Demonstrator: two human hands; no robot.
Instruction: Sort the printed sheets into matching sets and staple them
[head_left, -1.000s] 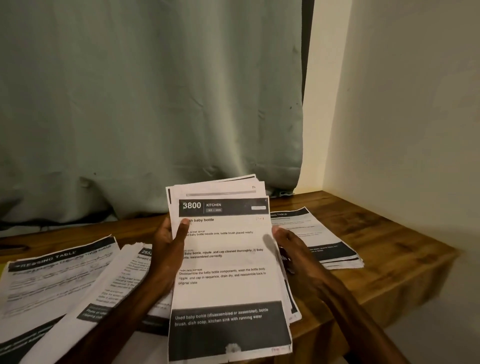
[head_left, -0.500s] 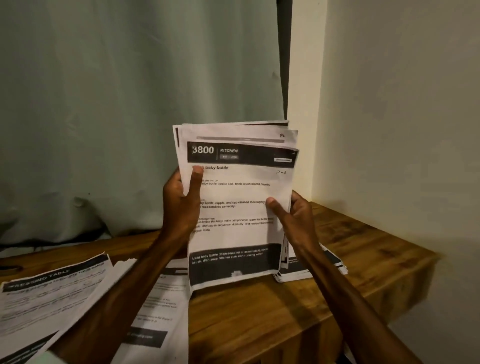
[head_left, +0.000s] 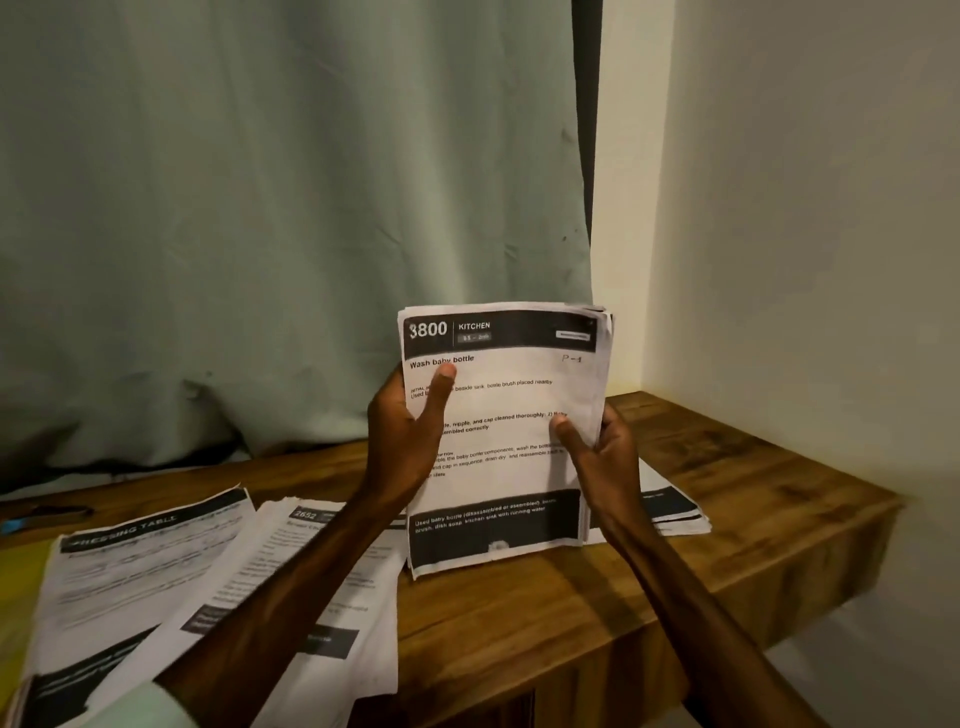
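I hold a stack of printed sheets (head_left: 511, 395) upright, its bottom edge resting on the wooden table (head_left: 737, 499). The top sheet reads "3800 KITCHEN, Wash baby bottle". My left hand (head_left: 402, 441) grips the stack's left edge, thumb across the front. My right hand (head_left: 602, 457) grips the right edge, thumb on the front. The sheets' edges are squared together. A "2652" pile (head_left: 311, 571) and a "DRESSING TABLE" pile (head_left: 130, 571) lie flat at the left. Another pile (head_left: 670, 506) lies behind my right hand, partly hidden. No stapler is visible.
A grey-green curtain (head_left: 285, 234) hangs behind the table. A cream wall (head_left: 805, 208) closes the right side, at the table's corner. A dark pen-like object (head_left: 47, 514) lies at the far left. Something yellow (head_left: 21, 577) shows under the left pile.
The stack came up off the table, then dropped onto its bottom edge. Its fanned top edges are now aligned. Both hands kept hold of its sides.
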